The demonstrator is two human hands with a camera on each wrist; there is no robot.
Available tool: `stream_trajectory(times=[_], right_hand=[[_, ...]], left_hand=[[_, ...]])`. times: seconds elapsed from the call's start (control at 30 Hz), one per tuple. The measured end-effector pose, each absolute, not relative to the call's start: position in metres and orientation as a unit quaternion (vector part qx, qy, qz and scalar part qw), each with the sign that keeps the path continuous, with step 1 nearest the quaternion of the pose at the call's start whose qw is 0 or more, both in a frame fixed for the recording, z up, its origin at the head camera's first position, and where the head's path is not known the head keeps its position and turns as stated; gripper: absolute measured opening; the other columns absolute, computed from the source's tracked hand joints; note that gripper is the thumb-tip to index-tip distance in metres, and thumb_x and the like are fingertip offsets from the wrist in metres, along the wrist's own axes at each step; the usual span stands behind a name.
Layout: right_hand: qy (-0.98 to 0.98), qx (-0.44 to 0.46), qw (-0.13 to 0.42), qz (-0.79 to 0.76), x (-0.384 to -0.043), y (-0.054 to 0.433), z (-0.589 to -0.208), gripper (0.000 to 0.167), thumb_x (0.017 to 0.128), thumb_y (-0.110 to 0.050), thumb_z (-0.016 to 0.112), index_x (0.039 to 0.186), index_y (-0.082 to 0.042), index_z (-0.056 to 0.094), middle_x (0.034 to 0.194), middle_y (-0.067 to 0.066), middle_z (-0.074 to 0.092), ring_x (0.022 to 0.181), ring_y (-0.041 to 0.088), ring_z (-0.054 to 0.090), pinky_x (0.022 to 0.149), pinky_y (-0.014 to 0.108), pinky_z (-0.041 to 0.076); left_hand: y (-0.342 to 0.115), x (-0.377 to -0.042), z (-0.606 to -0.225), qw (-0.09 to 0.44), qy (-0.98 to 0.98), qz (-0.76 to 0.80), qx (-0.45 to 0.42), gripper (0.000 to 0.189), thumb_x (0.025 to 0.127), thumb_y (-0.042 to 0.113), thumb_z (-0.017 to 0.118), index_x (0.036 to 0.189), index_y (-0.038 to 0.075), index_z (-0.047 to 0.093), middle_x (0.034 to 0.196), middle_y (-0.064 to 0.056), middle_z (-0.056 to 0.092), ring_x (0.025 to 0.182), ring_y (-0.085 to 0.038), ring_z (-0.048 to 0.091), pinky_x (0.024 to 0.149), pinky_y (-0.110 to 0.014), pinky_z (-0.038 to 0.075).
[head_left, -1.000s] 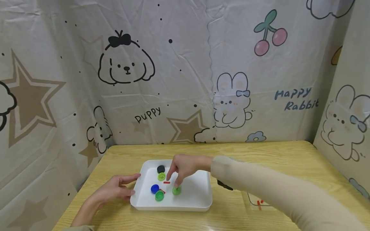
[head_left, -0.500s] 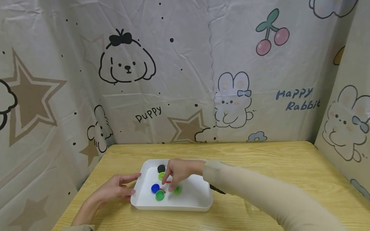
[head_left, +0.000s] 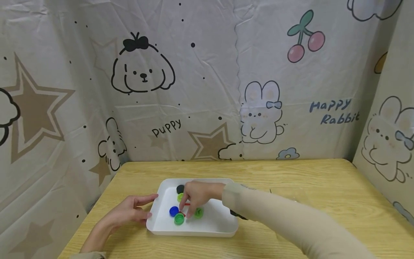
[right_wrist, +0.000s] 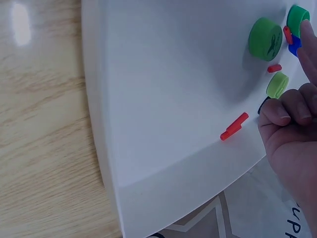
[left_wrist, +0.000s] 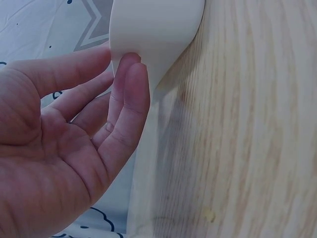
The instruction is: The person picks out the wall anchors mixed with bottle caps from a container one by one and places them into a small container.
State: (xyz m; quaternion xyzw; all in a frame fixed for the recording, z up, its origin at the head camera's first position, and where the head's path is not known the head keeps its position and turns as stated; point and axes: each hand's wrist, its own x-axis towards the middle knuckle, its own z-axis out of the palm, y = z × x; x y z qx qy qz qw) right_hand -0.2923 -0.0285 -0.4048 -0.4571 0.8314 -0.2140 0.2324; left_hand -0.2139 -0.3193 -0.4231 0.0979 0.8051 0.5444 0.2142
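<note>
My left hand [head_left: 130, 210] rests its fingertips on the outside of the white tray [head_left: 223, 233] at its left end; the left wrist view has the fingers against the tray's wall [left_wrist: 158, 29]. Inside the tray, my right hand [head_left: 198, 192] reaches down with thumb and index finger apart, on either side of a small red stick [right_wrist: 288, 35]. That stick lies between a blue bottle cap [head_left: 174, 211] and a green bottle cap [head_left: 179, 219]. Its other fingers are curled in. A lighter green cap [head_left: 198, 213] sits just right of the thumb.
Behind the hand are a black cap [head_left: 180, 189] and a yellow-green cap [head_left: 179, 197], partly covered. More red pieces [right_wrist: 234, 127] lie in the tray. The wooden table [head_left: 258, 169] meets a patterned cloth [head_left: 207, 90] behind. The right sleeve [head_left: 275, 212] crosses the table's right part.
My right hand has moved left, from the lighter green cap to the red stick beside the blue and green caps. The left hand has stayed at the tray's wall.
</note>
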Motion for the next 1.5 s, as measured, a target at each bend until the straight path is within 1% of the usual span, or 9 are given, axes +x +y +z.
stream_trajectory(times=[0.13,0.27,0.4,0.67,0.9,1.1,1.27,1.37,1.5], right_hand=[[0.831,-0.463,0.232,-0.206,-0.293,-0.032,-0.406,0.027,0.082,-0.013,0.093,0.107,-0.015,0.086,0.061,-0.012,0.049,0.063,0.004,0.041,0.059,0.017,0.034],[0.831,-0.459,0.241,-0.202,-0.292,-0.034,-0.406,0.026,0.082,-0.013,0.093,0.107,-0.016,0.086,0.071,-0.012,0.061,0.07,0.004,0.043,0.063,0.018,0.035],[0.833,-0.452,0.244,-0.204,-0.292,-0.036,-0.408,0.026,0.081,-0.014,0.094,0.106,-0.016,0.086,0.078,-0.011,0.068,0.073,0.005,0.045,0.065,0.018,0.036],[0.838,-0.451,0.236,-0.198,-0.291,-0.039,-0.41,0.026,0.081,-0.014,0.094,0.106,-0.016,0.087,0.082,-0.014,0.07,0.075,0.005,0.047,0.065,0.018,0.038],[0.846,-0.441,0.229,-0.193,-0.29,-0.042,-0.412,0.023,0.081,-0.011,0.093,0.102,-0.02,0.087,0.071,-0.01,0.057,0.07,0.006,0.047,0.061,0.018,0.037],[0.847,-0.442,0.218,-0.198,-0.29,-0.043,-0.414,0.023,0.08,-0.008,0.094,0.099,-0.019,0.087,0.071,-0.011,0.057,0.07,0.006,0.046,0.06,0.018,0.036],[0.848,-0.443,0.215,-0.198,-0.291,-0.04,-0.415,0.023,0.08,-0.008,0.093,0.099,-0.019,0.087,0.075,-0.012,0.061,0.071,0.004,0.047,0.062,0.017,0.04],[0.849,-0.44,0.214,-0.198,-0.292,-0.037,-0.415,0.022,0.082,-0.008,0.092,0.1,-0.019,0.087,0.071,-0.01,0.061,0.068,0.004,0.048,0.06,0.017,0.042],[0.851,-0.437,0.212,-0.2,-0.295,-0.033,-0.416,0.022,0.082,-0.009,0.092,0.101,-0.02,0.087,0.065,-0.007,0.058,0.063,0.006,0.048,0.057,0.018,0.041]], left_hand=[[-0.32,-0.213,-0.423,0.217,0.804,0.545,0.098,0.072,0.094,0.009,0.078,0.156,-0.006,0.044,0.162,-0.036,0.027,0.113,-0.028,0.069,0.087,-0.044,0.062],[-0.32,-0.212,-0.423,0.218,0.805,0.543,0.096,0.073,0.094,0.01,0.078,0.156,-0.005,0.044,0.162,-0.037,0.027,0.113,-0.028,0.069,0.088,-0.044,0.062],[-0.32,-0.212,-0.423,0.218,0.803,0.547,0.096,0.073,0.094,0.009,0.078,0.157,-0.005,0.043,0.162,-0.037,0.027,0.112,-0.029,0.069,0.088,-0.044,0.062],[-0.32,-0.213,-0.423,0.222,0.796,0.556,0.095,0.073,0.094,0.008,0.077,0.157,-0.006,0.042,0.162,-0.037,0.025,0.113,-0.029,0.069,0.088,-0.045,0.062],[-0.32,-0.213,-0.423,0.218,0.802,0.548,0.094,0.073,0.094,0.008,0.077,0.157,-0.005,0.043,0.162,-0.037,0.027,0.111,-0.029,0.07,0.087,-0.045,0.062],[-0.319,-0.213,-0.422,0.217,0.804,0.546,0.09,0.072,0.094,0.009,0.078,0.156,-0.004,0.044,0.162,-0.036,0.028,0.109,-0.029,0.07,0.087,-0.044,0.062],[-0.319,-0.213,-0.422,0.219,0.801,0.548,0.095,0.073,0.094,0.008,0.077,0.157,-0.005,0.043,0.162,-0.037,0.027,0.109,-0.029,0.07,0.087,-0.044,0.062],[-0.319,-0.213,-0.422,0.22,0.799,0.552,0.095,0.073,0.094,0.008,0.077,0.157,-0.006,0.042,0.162,-0.037,0.027,0.11,-0.029,0.07,0.087,-0.045,0.062],[-0.319,-0.213,-0.422,0.218,0.8,0.552,0.09,0.073,0.094,0.008,0.077,0.157,-0.005,0.043,0.162,-0.036,0.027,0.11,-0.029,0.07,0.087,-0.044,0.062]])
